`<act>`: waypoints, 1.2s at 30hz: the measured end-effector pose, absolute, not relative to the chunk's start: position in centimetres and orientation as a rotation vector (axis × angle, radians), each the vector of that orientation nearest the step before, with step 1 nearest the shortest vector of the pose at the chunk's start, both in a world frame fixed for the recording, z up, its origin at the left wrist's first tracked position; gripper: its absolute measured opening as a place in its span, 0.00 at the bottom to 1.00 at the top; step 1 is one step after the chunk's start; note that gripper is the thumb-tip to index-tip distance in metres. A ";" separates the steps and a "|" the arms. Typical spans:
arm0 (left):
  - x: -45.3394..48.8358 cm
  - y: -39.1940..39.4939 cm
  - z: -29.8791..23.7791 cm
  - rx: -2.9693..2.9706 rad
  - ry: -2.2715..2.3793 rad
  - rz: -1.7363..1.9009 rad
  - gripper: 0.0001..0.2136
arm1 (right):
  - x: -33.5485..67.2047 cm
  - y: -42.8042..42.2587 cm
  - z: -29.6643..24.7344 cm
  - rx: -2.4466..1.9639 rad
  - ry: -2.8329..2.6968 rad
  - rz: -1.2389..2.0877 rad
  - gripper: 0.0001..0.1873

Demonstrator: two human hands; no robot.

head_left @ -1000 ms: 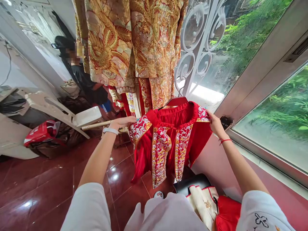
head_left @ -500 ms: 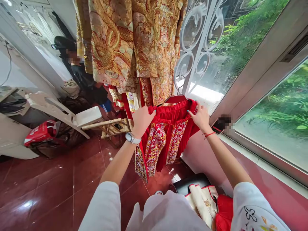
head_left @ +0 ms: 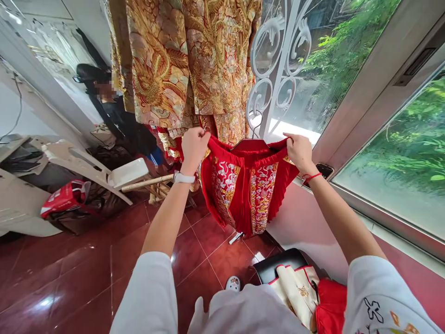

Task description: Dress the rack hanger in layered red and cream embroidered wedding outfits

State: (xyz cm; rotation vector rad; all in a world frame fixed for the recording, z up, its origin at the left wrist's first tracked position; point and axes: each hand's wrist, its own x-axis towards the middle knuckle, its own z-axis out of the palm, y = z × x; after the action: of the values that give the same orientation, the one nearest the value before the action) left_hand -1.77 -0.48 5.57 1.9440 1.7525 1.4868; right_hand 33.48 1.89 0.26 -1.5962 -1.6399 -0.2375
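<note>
A red pleated skirt with gold and silver embroidered panels hangs in front of me, its gathered waistband stretched wide. My left hand is closed on the waistband's left end. At the other end my right hand grips the band, the index finger pointing inward along it. Behind the waistband a dark hanger shows, its metal hook rising above; how it meets the skirt is partly hidden. Just beyond hang gold embroidered garments, apart from my hands.
A white chair and a bamboo rack stand left, near a red bag. A person in black is behind them. Right is a window ledge with a phone. A black seat holds cream and red cloth.
Both hands have moved apart, spreading the waistband wider. The skirt's lower edge has risen, and the view has shifted slightly.
</note>
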 end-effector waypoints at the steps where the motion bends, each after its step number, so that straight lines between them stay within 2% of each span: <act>1: -1.0 -0.4 6.4 2.012 1.778 1.487 0.13 | 33.3 1.8 0.6 -1.587 -1.616 -0.240 0.26; 5: 2.9 -1.2 6.7 2.210 1.765 1.386 0.10 | 32.5 0.8 1.5 -1.561 -1.520 -0.219 0.26; 10: 7.8 -3.7 1.3 2.386 1.754 0.938 0.10 | 32.1 -0.6 1.6 -1.490 -1.613 -0.127 0.25; 13: 8.3 -4.0 -1.1 2.328 1.745 0.843 0.10 | 33.4 -1.0 1.2 -1.526 -1.682 -0.113 0.24; 16: 5.5 -2.6 -1.5 2.195 1.607 0.986 0.13 | 35.7 -0.8 0.3 -1.636 -1.684 -0.145 0.23; 20: -1.0 0.9 -3.2 1.792 1.434 1.405 0.08 | 37.8 -0.2 -1.6 -1.634 -1.703 -0.235 0.21; 24: -5.8 2.7 -8.2 1.275 1.166 1.101 0.14 | 37.7 0.4 -2.7 -1.491 -1.742 -0.122 0.23; 27: -7.7 2.7 -10.4 1.105 1.134 0.977 0.13 | 37.6 0.4 -2.7 -1.518 -1.784 -0.027 0.25; 31: -10.5 2.1 -9.3 1.096 1.219 1.046 0.09 | 37.8 0.1 -2.4 -1.550 -1.804 -0.031 0.24; 36: -11.8 0.1 -9.0 1.132 1.239 1.004 0.17 | 37.4 0.5 -2.7 -1.532 -1.849 0.006 0.23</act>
State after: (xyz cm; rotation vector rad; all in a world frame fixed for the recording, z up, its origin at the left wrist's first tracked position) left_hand -11.82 0.07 -8.97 1.1323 1.2392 1.0042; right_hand 37.40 0.49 -2.72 -1.5323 -1.8495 0.0057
